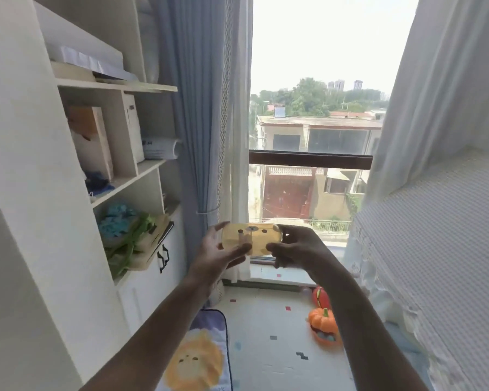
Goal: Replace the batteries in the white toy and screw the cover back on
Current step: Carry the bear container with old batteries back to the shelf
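Orange pumpkin toy (pixel 323 324) on the patterned floor mat (pixel 266 334).

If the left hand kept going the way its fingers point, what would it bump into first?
The left hand already cups the yellow box. Beyond that, probably the sheer curtain or window glass, though depth is unclear.

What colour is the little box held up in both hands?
Translucent yellow box with dark dots like a face, seen in the head view.

2 bare forearms run up from the lower edge, with no sleeve, watch or band on either. The left hand (pixel 213 251) and right hand (pixel 295 248) wear no glove or ring, and their fingers (pixel 239 248) are uncovered.
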A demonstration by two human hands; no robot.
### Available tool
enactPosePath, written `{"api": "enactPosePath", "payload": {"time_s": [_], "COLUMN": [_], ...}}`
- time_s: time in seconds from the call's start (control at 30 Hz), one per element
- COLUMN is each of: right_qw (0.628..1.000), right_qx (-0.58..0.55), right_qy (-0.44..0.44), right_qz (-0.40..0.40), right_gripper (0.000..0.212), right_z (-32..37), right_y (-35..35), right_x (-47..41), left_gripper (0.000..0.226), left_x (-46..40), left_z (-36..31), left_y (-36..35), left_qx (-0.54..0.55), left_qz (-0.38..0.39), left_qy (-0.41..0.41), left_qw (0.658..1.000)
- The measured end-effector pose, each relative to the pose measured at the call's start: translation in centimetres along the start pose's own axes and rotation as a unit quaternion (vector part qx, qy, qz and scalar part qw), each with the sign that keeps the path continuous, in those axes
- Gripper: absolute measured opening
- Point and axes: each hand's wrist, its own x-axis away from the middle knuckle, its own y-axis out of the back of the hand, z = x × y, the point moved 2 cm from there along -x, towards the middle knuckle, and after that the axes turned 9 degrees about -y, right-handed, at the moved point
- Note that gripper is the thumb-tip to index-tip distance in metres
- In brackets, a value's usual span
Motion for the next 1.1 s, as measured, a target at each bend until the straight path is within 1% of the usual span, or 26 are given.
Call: {"api": "enactPosePath", "payload": {"time_s": [0.13,0.3,0.4,0.5,0.6,0.63,0.73,0.8,0.83,0.9,0.97,1.03,1.1], "right_qw": [0.999,0.994,0.990,0.985,0.979,0.976,0.966,0.955,0.949,0.935,0.921,0.904,0.888], "right_qx": [0.003,0.011,0.012,0.026,0.035,0.039,0.063,0.072,0.079,0.090,0.099,0.115,0.128], "right_qy": [0.006,0.016,0.026,0.039,0.036,0.037,0.053,0.065,0.071,0.086,0.091,0.099,0.099], "right_qz": [0.042,0.104,0.137,0.166,0.198,0.210,0.246,0.281,0.298,0.332,0.365,0.399,0.431], "right_gripper": [0.026,0.034,0.034,0.030,0.026,0.024,0.024,0.024,0.022,0.021,0.020,0.021,0.022], "right_z": [1.5,4.4,5.1,5.5,6.0,6.4,8.3,9.7,10.4,11.7,12.6,13.2,13.5], "right_y": [2.4,2.5,1.4,-0.8,-4.2,-5.3,-8.9,-11.5,-12.9,-15.7,-18.7,-21.7,-24.7], "right_x": [-12.0,-26.1,-34.4,-42.9,-50.9,-53.5,-60.5,-64.5,-66.3,-69.8,-73.4,-76.7,-79.8], "left_gripper": [0.081,0.086,0.092,0.104,0.097,0.099,0.123,0.127,0.124,0.107,0.090,0.084,0.084], "left_x": [-11.0,-22.9,-29.5,-35.7,-41.5,-43.4,-47.7,-49.9,-50.8,-52.8,-54.6,-56.2,-57.7], "left_z": [1.8,3.0,4.1,5.5,7.0,7.2,6.9,6.1,5.7,5.2,5.0,5.3,5.8], "left_y": [-0.1,2.5,4.8,8.0,12.3,13.6,17.5,20.0,21.1,23.4,25.6,27.6,29.4], "left_qx": [0.001,-0.041,-0.062,-0.102,-0.149,-0.174,-0.211,-0.225,-0.241,-0.273,-0.330,-0.384,-0.416], "left_qz": [-0.054,-0.128,-0.171,-0.209,-0.249,-0.263,-0.315,-0.348,-0.363,-0.401,-0.441,-0.475,-0.505], "left_qy": [-0.002,-0.032,-0.047,-0.071,-0.076,-0.080,-0.076,-0.075,-0.075,-0.077,-0.072,-0.065,-0.057], "left_qw": [0.999,0.990,0.982,0.970,0.954,0.946,0.922,0.907,0.897,0.871,0.832,0.789,0.754]}}
